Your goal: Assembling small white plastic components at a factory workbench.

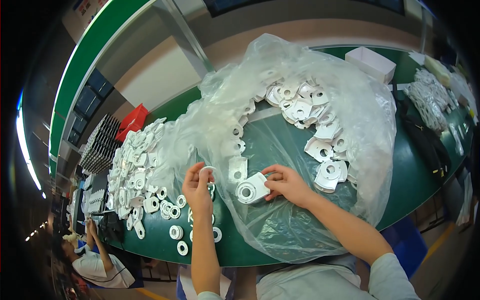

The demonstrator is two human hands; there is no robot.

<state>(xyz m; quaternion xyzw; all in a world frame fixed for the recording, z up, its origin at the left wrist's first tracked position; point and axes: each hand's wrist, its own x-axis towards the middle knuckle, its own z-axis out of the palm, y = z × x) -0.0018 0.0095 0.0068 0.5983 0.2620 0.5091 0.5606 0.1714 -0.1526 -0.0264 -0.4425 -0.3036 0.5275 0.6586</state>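
My right hand (286, 184) grips a white plastic housing (253, 188) by its squared end; the rounded end has a round hole and points left. Left of it, my left hand (198, 182) is raised with a thin white ring (208, 169) pinched between thumb and fingers. Ring and housing are apart. Under the right hand spreads a large clear plastic bag (270, 230) over the green table. Another white housing (238, 169) lies flat just beyond the held one. Loose white rings (174, 212) lie beside and partly behind my left forearm.
White housings (301, 110) curve along the bag's far and right side. A heap of white parts (135, 165) covers the table's left, near a red bin (132, 121). A white box (370, 64) and bundled white cables (431, 97) stand far right. Another person (100, 260) sits at the left.
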